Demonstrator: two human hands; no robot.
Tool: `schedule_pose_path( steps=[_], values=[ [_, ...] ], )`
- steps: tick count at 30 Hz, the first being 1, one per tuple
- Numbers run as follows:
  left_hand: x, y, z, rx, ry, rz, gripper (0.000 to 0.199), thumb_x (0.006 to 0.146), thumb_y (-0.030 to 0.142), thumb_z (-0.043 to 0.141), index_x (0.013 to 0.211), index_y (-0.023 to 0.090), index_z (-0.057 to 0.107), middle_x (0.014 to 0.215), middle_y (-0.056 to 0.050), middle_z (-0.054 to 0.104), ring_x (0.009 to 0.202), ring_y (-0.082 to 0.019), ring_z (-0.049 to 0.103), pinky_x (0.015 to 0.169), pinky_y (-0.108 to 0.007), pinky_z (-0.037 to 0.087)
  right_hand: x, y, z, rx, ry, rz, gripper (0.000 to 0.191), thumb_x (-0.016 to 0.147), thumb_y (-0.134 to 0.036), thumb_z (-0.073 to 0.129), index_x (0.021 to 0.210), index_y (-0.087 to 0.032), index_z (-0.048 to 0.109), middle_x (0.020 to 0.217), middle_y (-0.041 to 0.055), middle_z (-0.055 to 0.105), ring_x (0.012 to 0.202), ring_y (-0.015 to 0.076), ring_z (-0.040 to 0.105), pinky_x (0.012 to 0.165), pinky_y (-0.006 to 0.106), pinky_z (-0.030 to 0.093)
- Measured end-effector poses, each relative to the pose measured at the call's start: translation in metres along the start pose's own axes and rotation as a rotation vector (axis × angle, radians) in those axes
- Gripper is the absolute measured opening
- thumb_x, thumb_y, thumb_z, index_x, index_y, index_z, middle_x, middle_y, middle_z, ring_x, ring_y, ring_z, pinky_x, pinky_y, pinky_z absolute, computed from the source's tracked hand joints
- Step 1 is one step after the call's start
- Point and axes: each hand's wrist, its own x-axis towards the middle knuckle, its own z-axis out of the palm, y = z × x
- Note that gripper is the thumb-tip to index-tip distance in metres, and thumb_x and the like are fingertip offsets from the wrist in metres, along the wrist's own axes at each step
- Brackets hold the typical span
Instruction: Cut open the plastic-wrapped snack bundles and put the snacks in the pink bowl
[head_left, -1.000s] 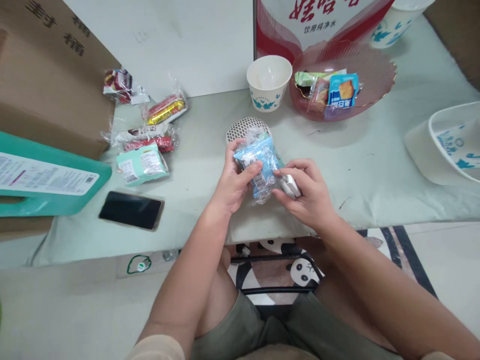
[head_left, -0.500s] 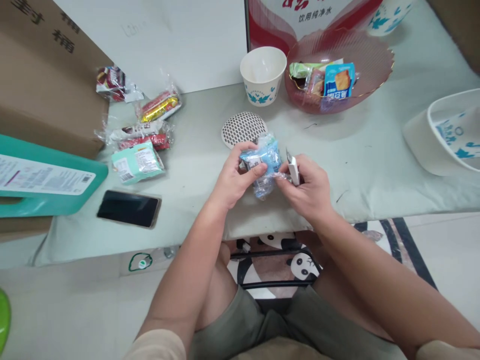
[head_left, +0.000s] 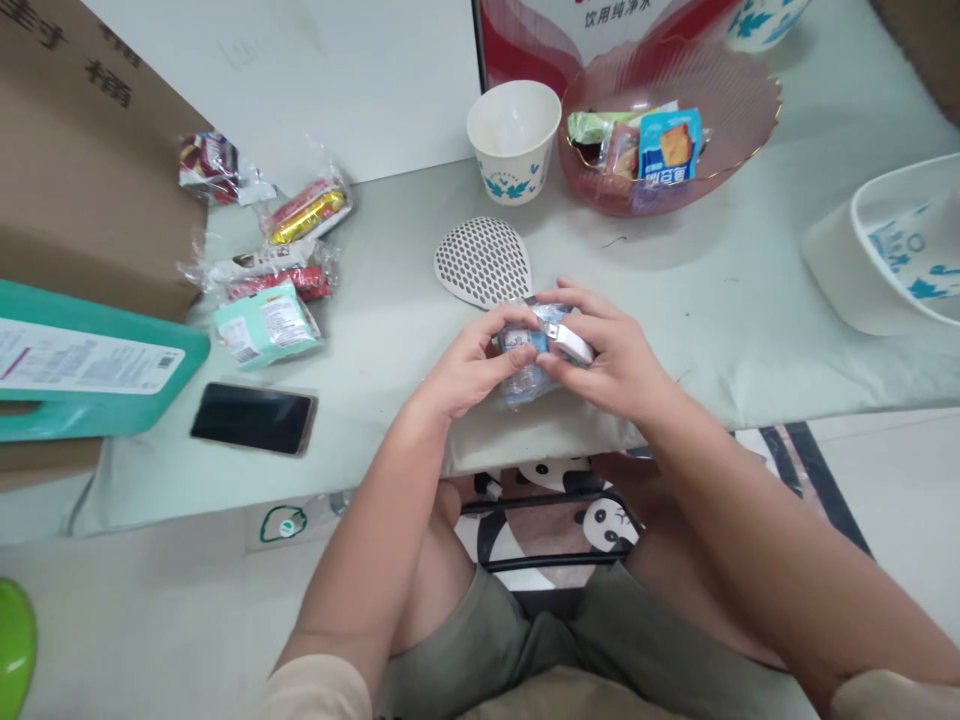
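Note:
My left hand (head_left: 480, 365) pinches a blue snack packet (head_left: 523, 385) in clear crinkled plastic, just above the table's front part. Closed around a small white nail clipper (head_left: 571, 343) with a metal end, my right hand (head_left: 619, 355) meets the packet from the other side. The clipper's metal tip is at the packet's upper part; whether it bites into the plastic I cannot tell. Fingers cover much of the packet. Right behind the hands lies a flat white perforated piece (head_left: 484, 262), rounded and narrowing towards them.
Several wrapped snacks (head_left: 268, 325) lie at left, beside a phone (head_left: 253, 418) and a teal jug (head_left: 97, 355). A paper cup (head_left: 515, 140) and a pink glass bowl (head_left: 739, 130) holding snack packets stand behind. A white container (head_left: 844, 265) is at right.
My right hand has moved up and left over the packet, bringing the clipper against it. The packet sits slightly lower, and more of the perforated piece shows.

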Motion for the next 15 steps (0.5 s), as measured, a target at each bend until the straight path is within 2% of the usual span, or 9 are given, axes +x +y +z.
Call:
schedule_pose_path(
  steps=[3,6,8,11,13,15],
  values=[
    [0.001,-0.006,-0.004,0.036,-0.021,0.026,0.044,0.081,0.048,0.085,0.113,0.027,0.063,0.105,-0.001,0.064,0.081,-0.013,0.059,0.071,-0.023,0.051,0.001,0.003,0.003,0.000,0.031,-0.043,0.012,0.087,-0.033,0.069,0.083,-0.023,0.070,0.119,0.0078,0.076,0.117,0.0266,0.071,0.124,0.057,0.042],
    [0.001,-0.010,-0.008,0.103,0.001,0.063,0.054,0.086,0.050,0.079,0.131,0.034,0.056,0.115,-0.002,0.065,0.090,-0.015,0.064,0.079,-0.026,0.054,0.001,0.001,0.003,-0.008,0.080,-0.081,0.011,0.088,-0.032,0.070,0.081,-0.023,0.070,0.111,0.0062,0.078,0.116,0.0270,0.072,0.121,0.056,0.046],
    [0.002,-0.012,-0.010,0.137,-0.032,0.096,0.055,0.086,0.056,0.077,0.132,0.034,0.057,0.125,-0.004,0.064,0.101,-0.018,0.065,0.085,-0.028,0.056,0.001,-0.001,0.003,-0.002,0.116,-0.062,0.012,0.088,-0.033,0.071,0.081,-0.023,0.069,0.106,0.0058,0.079,0.118,0.0283,0.071,0.116,0.055,0.050],
    [0.002,-0.012,-0.014,0.154,-0.144,0.138,0.071,0.071,0.061,0.087,0.130,0.033,0.059,0.139,-0.006,0.060,0.111,-0.023,0.066,0.083,-0.028,0.058,0.001,-0.002,0.003,0.036,0.149,-0.021,0.013,0.087,-0.035,0.073,0.082,-0.024,0.068,0.103,0.0055,0.080,0.115,0.0283,0.073,0.110,0.053,0.054],
    [0.002,-0.012,-0.015,0.198,-0.159,0.124,0.077,0.065,0.056,0.092,0.130,0.033,0.057,0.143,-0.007,0.058,0.107,-0.021,0.068,0.076,-0.026,0.058,0.001,-0.003,0.003,0.057,0.154,-0.014,0.014,0.087,-0.035,0.074,0.082,-0.024,0.068,0.101,0.0052,0.080,0.109,0.0272,0.074,0.109,0.052,0.054],
    [0.001,-0.011,-0.015,0.256,-0.095,0.112,0.070,0.070,0.051,0.090,0.128,0.031,0.056,0.138,-0.007,0.060,0.097,-0.018,0.069,0.072,-0.024,0.057,0.001,-0.002,0.004,0.070,0.158,-0.006,0.014,0.087,-0.034,0.073,0.081,-0.024,0.067,0.101,0.0052,0.080,0.107,0.0267,0.075,0.109,0.052,0.054]
  ],
)
